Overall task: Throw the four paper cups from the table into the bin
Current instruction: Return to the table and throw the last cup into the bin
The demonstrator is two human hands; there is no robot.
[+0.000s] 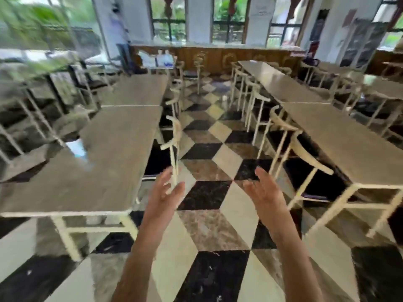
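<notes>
Both hands, the left hand (166,192) and the right hand (265,192), are up with fingers spread wide and holding nothing above the checkered floor (209,225) between two long tables (104,171), and I cannot see any cups or bin

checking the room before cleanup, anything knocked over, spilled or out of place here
Nothing clearly stands out. Both hands, left hand and right hand, are open and empty over the checkered floor. The picture is blurred; no cups or bin show, and a small pale thing far down the aisle cannot be identified.
</notes>
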